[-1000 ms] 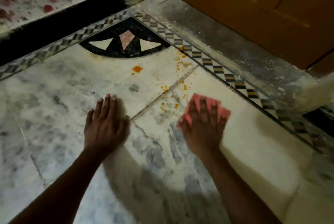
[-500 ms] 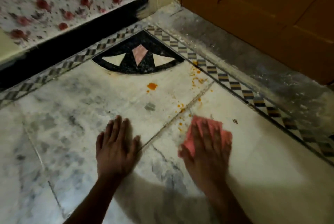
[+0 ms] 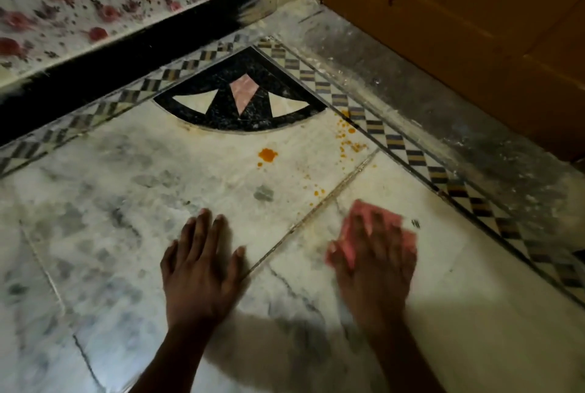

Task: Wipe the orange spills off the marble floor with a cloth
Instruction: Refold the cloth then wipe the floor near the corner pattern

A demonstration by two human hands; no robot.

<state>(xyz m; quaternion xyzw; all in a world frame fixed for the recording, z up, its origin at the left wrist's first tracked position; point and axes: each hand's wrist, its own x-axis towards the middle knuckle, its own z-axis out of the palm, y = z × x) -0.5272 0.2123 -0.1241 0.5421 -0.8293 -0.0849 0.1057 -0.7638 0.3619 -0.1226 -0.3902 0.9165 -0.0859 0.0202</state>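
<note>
Right hand point(image 3: 376, 253) slid pink cloth point(image 3: 353, 245) nearer, orange spills point(image 3: 267, 154) beyond

The pink cloth point(image 3: 354, 218), pressed flat under the right hand point(image 3: 376, 253), has been carried to the near right of the tile joint point(image 3: 316, 212), where one second ago it lay farther up the joint among the orange specks. The specks formerly seen on both sides of the joint just ahead of the cloth are largely gone; only a faint yellowish smear is seen there. A few orange specks point(image 3: 318, 193) are left on the far left of the joint. A small dark mark point(image 3: 415, 223), earlier covered by the cloth, is now exposed to the right of the joint. The right hand is blurred.
</note>
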